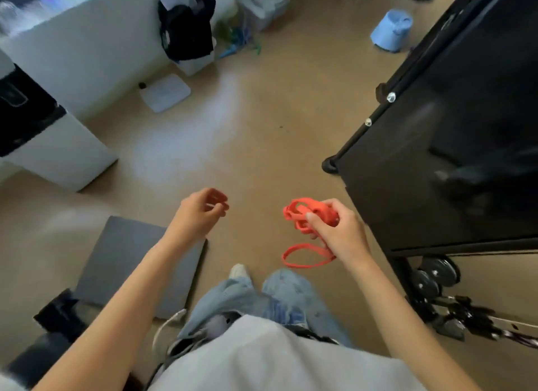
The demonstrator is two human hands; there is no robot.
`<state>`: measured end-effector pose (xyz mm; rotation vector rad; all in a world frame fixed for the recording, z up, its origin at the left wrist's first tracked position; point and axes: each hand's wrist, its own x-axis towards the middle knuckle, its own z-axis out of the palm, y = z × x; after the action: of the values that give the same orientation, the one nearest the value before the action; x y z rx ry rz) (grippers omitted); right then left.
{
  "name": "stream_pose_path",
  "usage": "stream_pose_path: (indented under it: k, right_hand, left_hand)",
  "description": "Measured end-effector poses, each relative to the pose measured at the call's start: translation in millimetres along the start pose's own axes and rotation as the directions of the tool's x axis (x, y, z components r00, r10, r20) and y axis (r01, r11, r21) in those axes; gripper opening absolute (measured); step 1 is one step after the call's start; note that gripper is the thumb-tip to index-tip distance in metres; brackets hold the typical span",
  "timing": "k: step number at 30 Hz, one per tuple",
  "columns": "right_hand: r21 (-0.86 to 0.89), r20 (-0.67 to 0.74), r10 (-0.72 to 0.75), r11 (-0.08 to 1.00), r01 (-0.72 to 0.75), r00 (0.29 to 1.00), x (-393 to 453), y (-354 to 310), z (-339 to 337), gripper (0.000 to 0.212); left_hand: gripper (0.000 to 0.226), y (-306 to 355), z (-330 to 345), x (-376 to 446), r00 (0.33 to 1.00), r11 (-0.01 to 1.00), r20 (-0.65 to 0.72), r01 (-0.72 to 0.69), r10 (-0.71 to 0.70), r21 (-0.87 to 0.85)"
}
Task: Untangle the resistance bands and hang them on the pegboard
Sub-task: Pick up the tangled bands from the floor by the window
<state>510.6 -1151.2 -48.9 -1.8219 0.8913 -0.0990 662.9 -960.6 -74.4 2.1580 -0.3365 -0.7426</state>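
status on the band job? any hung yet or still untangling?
Nothing visibly hung; no pegboard or hung band shows in this view. In hand: the right hand grips a bunched orange band tangle, one loop dangling below it. The left hand pinches something red, too blurred to say if it is a separate band. Left: finish untangling, then hang all.

Head-worn camera (single, wide-angle) looks steeply down, near the floor (256, 146).
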Motion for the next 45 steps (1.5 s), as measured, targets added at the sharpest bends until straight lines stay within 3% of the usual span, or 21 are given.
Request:
stream_pose_path:
  k: [7,11,17,22,26,29,32,36,38,40,44,45]
  right_hand:
    - [0.028,-0.133,0.029,0.999,-0.025,0.991,210.0,-45.8,-20.0,0.009]
    - [0.092,-0.018,0.021,0.996,-0.020,1.000,356.8,-88.1,-22.4,0.009]
    - [-0.027,0.156,-0.101,0.994,0.107,0.983,552.6,-199.1,-18.9,0.011]
    - [-0.141,0.120,-0.095,0.984,0.112,0.988,723.2,-240.8,-13.9,0.012]
    - [-0.203,0.027,0.010,0.979,-0.005,1.000,841.6,-260.8,-28.9,0.012]
    - [-0.239,0.015,0.018,0.971,-0.014,1.000,913.3,-283.5,-42.4,0.017]
    - [-0.212,0.169,-0.034,0.975,0.070,0.985,982.8,-315.2,-44.8,0.026]
    - [-0.100,0.328,-0.091,0.986,0.130,0.940,1086.7,-364.2,-40.7,0.033]
    - [0.060,0.392,-0.138,0.990,0.124,0.909,1138.5,-392.9,-42.2,0.032]
    - [0.205,0.532,-0.155,0.977,0.051,0.833,1190.2,-423.7,-47.1,0.033]
    - [0.126,0.872,-0.115,0.992,0.009,0.477,1286.6,-494.9,-61.5,0.036]
    - [0.075,0.894,-0.080,0.997,0.028,0.441,1307.4,-512.1,-63.5,0.034]
  left_hand:
    - [0.018,85.2,-22.7,210.8,0.994,0.994,0.096,-0.066,0.057,0.092]
    - [0.018,128.2,-34.0,330.1,0.999,0.993,0.049,-0.013,0.007,0.120]
    - [0.020,204.9,-80.8,480.3,0.998,0.995,-0.057,0.032,-0.027,0.090]
    - [0.018,249.4,-105.3,647.5,0.997,0.989,-0.072,0.042,-0.032,0.143]
    - [0.016,308.8,-125.9,794.3,1.000,0.984,-0.012,-0.009,0.012,0.176]
    - [0.028,358.1,-142.9,880.3,0.992,0.959,0.107,-0.096,0.069,0.266]
    - [0.047,398.7,-154.3,952.8,0.951,0.926,0.268,-0.234,0.155,0.295]
    - [0.071,433.8,-154.1,1041.4,0.907,0.923,0.379,-0.290,0.182,0.252]
    - [0.079,448.4,-154.4,1082.0,0.886,0.928,0.379,-0.342,0.268,0.144]
    - [0.074,465.4,-159.5,1116.4,0.913,0.948,0.262,-0.316,0.311,-0.023]
    - [0.043,495.0,-182.1,1159.3,0.984,0.972,-0.046,-0.177,0.172,-0.154]
    - [0.035,498.4,-189.8,1165.1,0.985,0.970,-0.120,-0.149,0.128,-0.192]
